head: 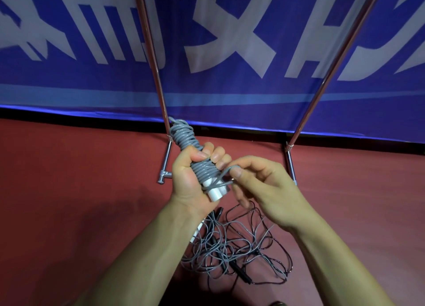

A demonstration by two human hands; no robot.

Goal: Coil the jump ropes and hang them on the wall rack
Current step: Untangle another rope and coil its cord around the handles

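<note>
Now rope bundle (200, 158) tilted up-left

I have one view only, from the wide-angle camera on the person's head. It faces forward and down, close over both forearms. The left hand (192, 177) and right hand (266, 190) sit mid-frame, with the red floor (69, 179) below and a blue banner (230, 87) across the top.
</note>
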